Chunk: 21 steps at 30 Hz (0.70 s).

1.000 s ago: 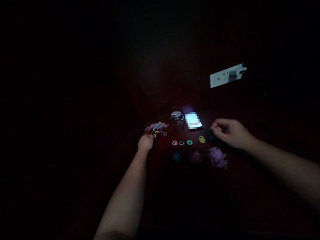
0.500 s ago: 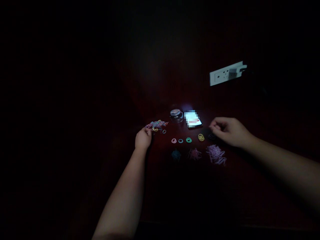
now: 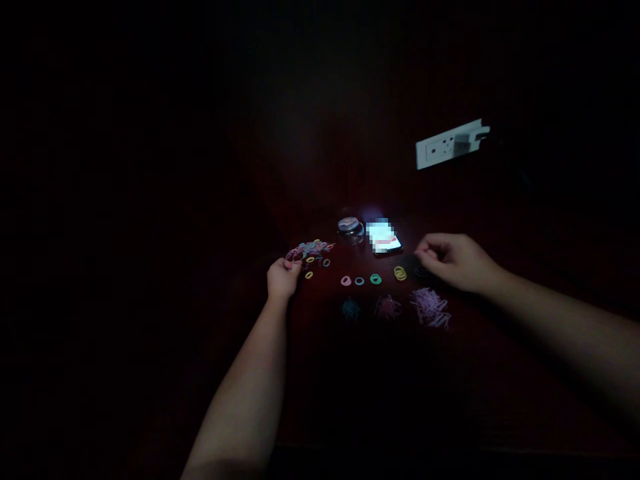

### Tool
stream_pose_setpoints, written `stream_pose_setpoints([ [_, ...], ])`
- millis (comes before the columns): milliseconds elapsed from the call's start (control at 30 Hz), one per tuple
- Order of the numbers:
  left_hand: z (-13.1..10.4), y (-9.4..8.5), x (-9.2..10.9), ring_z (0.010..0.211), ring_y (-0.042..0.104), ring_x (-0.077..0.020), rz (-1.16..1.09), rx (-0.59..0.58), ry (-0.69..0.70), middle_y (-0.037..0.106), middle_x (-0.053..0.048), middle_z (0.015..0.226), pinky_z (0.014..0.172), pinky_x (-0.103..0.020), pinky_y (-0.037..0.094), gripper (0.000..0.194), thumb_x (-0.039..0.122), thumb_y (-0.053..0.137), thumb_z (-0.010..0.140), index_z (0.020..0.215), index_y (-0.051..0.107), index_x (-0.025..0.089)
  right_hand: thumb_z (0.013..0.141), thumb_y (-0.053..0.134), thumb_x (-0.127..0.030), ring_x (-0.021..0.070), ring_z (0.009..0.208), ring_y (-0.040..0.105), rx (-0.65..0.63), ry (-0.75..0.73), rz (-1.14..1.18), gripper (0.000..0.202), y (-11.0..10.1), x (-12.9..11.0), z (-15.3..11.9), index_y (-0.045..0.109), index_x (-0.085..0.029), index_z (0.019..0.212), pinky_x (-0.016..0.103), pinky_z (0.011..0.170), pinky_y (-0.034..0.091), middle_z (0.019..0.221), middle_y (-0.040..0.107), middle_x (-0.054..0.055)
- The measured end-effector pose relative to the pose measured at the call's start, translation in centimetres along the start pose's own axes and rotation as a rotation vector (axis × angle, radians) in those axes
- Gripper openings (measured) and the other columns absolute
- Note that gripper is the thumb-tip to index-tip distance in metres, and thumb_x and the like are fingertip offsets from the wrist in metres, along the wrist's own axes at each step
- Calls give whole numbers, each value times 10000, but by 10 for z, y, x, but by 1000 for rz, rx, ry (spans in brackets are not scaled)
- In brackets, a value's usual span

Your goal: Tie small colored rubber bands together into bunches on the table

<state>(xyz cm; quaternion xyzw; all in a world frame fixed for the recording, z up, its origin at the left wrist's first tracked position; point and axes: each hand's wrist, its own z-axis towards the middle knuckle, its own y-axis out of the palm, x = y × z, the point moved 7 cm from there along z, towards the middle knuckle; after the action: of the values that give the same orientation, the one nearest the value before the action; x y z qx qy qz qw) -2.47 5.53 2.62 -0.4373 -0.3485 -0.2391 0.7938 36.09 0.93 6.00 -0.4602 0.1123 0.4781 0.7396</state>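
My left hand [image 3: 283,277] rests at the near left edge of a mixed pile of small coloured hair ties [image 3: 317,248]. Its fingers are curled closed, and whatever they hold is hidden. Beside it lie loose yellow hair ties [image 3: 309,275]. My right hand [image 3: 457,262] is pinched closed just above and right of some dark hair ties [image 3: 421,272]; I cannot make out anything between its fingertips. A row of pink [image 3: 346,281], blue [image 3: 359,282], green [image 3: 375,279] and yellow hair ties [image 3: 400,273] runs between the hands.
Nearer me lie heaps of teal [image 3: 351,308], reddish-pink [image 3: 387,307] and purple bands [image 3: 430,307]. Behind the row stand a lidded clear jar [image 3: 350,230] and a lit phone [image 3: 395,244]. A power socket with a plug [image 3: 445,148] is at the upper right. The surroundings are very dark.
My left hand has shifted slightly left and back from the mixed pile, and a yellow hair tie now shows loose beside it. My right hand has hardly moved; the view has shifted a little.
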Motion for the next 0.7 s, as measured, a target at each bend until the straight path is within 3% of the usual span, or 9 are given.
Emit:
stream_pose_setpoints([
  [100, -9, 9, 22, 880, 696, -168, -105, -76, 90, 743, -89, 984, 752, -244, 533, 119, 232, 568, 800, 707, 545, 160, 828, 556, -358, 103, 513, 412, -11, -3, -8, 228, 1, 1, 0, 570, -183, 683, 243, 491, 342, 560, 447, -36],
  [233, -44, 34, 79, 891, 686, -171, -263, -279, 341, 722, -108, 1057, 772, -270, 538, 186, 298, 554, 862, 780, 627, 147, 829, 559, -339, 103, 525, 428, -71, -30, 1, 206, 8, -4, -1, 594, -175, 709, 241, 507, 349, 577, 473, -35],
  [400, -91, 58, 132, 691, 633, -126, -227, -462, 474, 728, -68, 919, 597, -227, 490, 197, 299, 561, 873, 884, 694, 154, 816, 626, -335, 107, 575, 494, -185, -176, 10, 177, 20, -33, -6, 668, -173, 875, 247, 571, 389, 646, 537, -23],
  [533, -105, 62, 149, 601, 574, -107, -142, -447, 554, 708, -34, 772, 538, -212, 436, 169, 291, 602, 854, 846, 716, 167, 787, 681, -301, 118, 657, 531, -188, -268, 5, 177, 24, -57, -9, 685, -182, 918, 246, 607, 397, 725, 574, -5],
  [700, -112, 69, 152, 645, 611, -110, -127, -497, 591, 722, -31, 790, 584, -211, 461, 161, 292, 619, 855, 865, 727, 174, 815, 653, -253, 116, 660, 527, -160, -280, 14, 161, 23, -63, -10, 683, -189, 960, 241, 607, 395, 729, 580, -1],
])
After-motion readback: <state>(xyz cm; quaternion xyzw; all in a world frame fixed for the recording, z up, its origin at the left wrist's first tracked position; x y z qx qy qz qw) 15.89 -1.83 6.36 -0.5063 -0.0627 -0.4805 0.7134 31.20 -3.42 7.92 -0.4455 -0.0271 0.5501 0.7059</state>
